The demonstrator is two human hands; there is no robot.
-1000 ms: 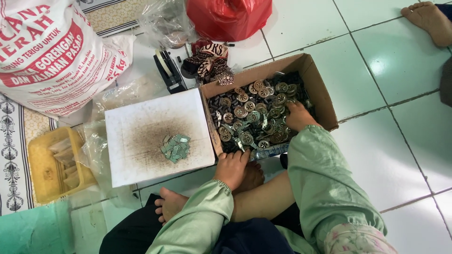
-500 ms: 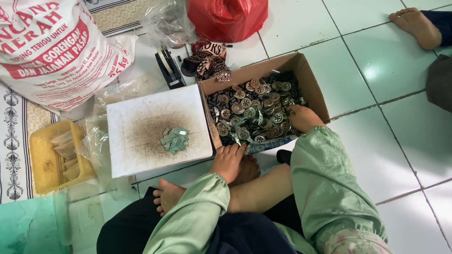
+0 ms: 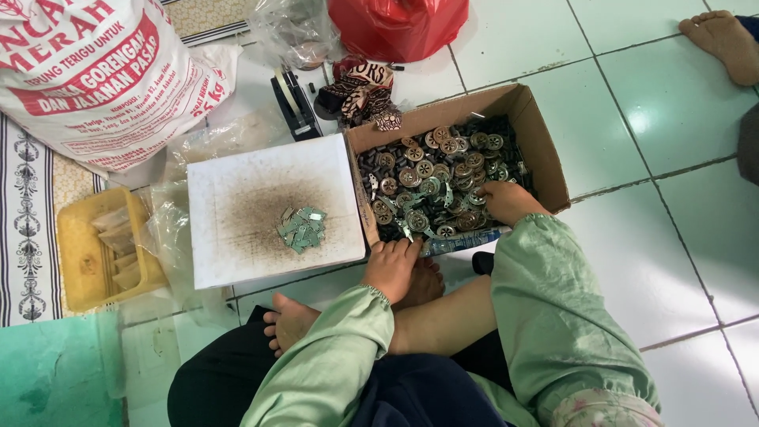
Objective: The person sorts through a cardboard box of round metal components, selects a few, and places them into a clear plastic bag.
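Note:
I sit cross-legged on a tiled floor in pale green sleeves. My right hand (image 3: pixel 504 200) reaches into an open cardboard box (image 3: pixel 545 150) full of several small round metal discs and dark parts (image 3: pixel 431 178), fingers down among them; whether it grips any is hidden. My left hand (image 3: pixel 390 267) rests on my bare foot just below the box's near edge, fingers curled, nothing visible in it. Left of the box lies a white square board (image 3: pixel 237 190), stained dark in the middle, with a small heap of greenish metal pieces (image 3: pixel 300 228) on it.
A large printed flour sack (image 3: pixel 95 71) lies at top left, a yellow tray (image 3: pixel 75 253) with small bags at left, a black tape dispenser (image 3: pixel 294 104) and red plastic bag (image 3: pixel 395 24) beyond the box. Another person's bare foot (image 3: pixel 723 43) rests at top right.
My right hand has shifted slightly lower in the box among the discs. My left hand stays on my foot. The view has drifted a little.

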